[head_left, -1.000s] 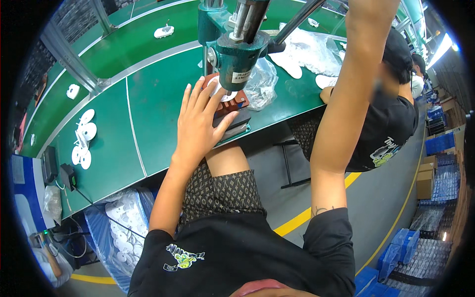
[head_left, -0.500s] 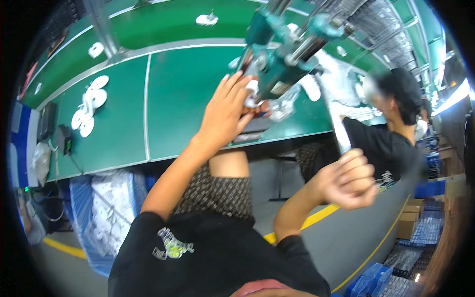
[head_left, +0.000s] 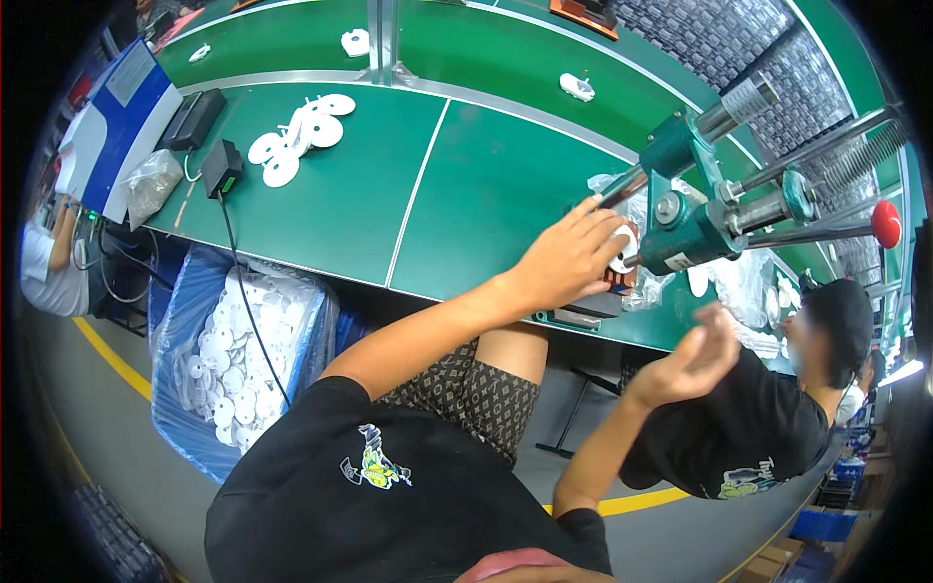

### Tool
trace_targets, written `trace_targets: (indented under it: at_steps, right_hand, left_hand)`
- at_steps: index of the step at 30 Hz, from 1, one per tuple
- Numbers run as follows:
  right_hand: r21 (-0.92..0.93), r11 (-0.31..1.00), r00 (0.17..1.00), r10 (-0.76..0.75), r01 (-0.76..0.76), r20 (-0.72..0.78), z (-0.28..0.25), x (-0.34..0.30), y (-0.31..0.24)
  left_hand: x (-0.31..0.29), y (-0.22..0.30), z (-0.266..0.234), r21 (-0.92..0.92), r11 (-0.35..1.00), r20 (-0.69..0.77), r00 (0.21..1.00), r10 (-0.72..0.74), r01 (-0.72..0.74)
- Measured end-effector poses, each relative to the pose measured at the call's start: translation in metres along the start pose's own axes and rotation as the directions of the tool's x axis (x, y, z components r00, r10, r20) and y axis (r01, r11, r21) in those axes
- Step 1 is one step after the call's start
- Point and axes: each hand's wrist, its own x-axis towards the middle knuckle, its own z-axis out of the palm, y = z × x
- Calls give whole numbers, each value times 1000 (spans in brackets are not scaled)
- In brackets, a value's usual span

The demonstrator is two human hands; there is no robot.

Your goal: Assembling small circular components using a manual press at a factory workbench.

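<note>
My left hand [head_left: 569,257] reaches across the green bench [head_left: 486,194] to the base of a teal hand press [head_left: 695,219]. Its fingertips hold a white disc [head_left: 620,245] on the small red-and-black fixture [head_left: 614,282] under the ram. My right hand [head_left: 692,358] hangs in the air below and in front of the press, fingers loosely apart, holding nothing. The press lever with its red knob [head_left: 885,223] sticks out to the right, away from both hands.
A pile of white discs [head_left: 301,136] and a black adapter [head_left: 222,167] lie on the left of the bench. Below stands a blue bin [head_left: 190,321] full of white discs. A person in black [head_left: 768,418] sits at my right; clear bags [head_left: 743,282] lie behind the press.
My right hand has come down from the lever high up and now hangs low in front of the press. My left hand stays at the fixture. The view has swung left.
</note>
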Motion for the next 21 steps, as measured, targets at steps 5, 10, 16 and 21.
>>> trace_targets:
  at_steps: [5, 10, 16, 21]
  right_hand:
    - [-130, 943, 952, 304, -307, -39, 5, -115, 19]
    - [-292, 928, 962, -174, 231, 208, 5, -147, -4]
    - [-109, 978, 923, -126, 176, 363, 2, -116, -28]
    - [-28, 991, 872, -100, 129, 480, 12, -110, -29]
  left_hand:
    - [-11, 11, -9, -48, 999, -70, 997, -20, 17]
    - [-69, 77, -45, -513, 837, 34, 979, -203, 191]
    - [-102, 77, -79, -674, 185, 575, 665, -476, 715]
    - [-103, 76, -78, -691, -16, 617, 578, -534, 723]
